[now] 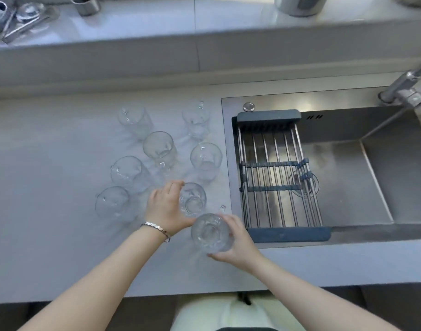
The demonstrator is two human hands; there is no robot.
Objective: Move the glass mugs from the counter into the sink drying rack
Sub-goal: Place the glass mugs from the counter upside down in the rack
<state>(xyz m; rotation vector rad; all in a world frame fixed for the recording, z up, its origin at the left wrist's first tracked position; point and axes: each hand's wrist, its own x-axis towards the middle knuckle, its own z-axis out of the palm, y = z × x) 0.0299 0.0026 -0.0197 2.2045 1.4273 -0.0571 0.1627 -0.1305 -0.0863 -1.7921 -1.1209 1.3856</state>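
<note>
Right hand [238, 242] was wrapped around a glass mug [211, 232], fingers closed on its right side and underside, the mug's mouth facing the camera. Whether it was lifted off the surface [49, 187] or resting on it could not be told. Left hand [166, 206] lay just left of a second mug [192, 199], fingers curled against its wall at the rim, thumb toward the held mug; grip looked partial, contact on the left side only. A bracelet [155, 229] sat on the left wrist. The two hands were close together, apart by about the held mug's width.

Held mug was just left of the drying rack [276, 173], near the rack's near left corner, not over it. Second mug stood left of the rack, a bit farther from the camera than the held one. Six more mugs stood upright on the surface left of the rack: one [205, 158] nearest the rack's left edge, one [196, 117] behind that, one [159, 146] and one [134, 119] farther left, and two [127, 173] [112, 203] farthest from the rack. The rack spanned the left part of the sink [383, 177], bars bare. Faucet [407, 89] stood beyond the rack's far right side.
</note>
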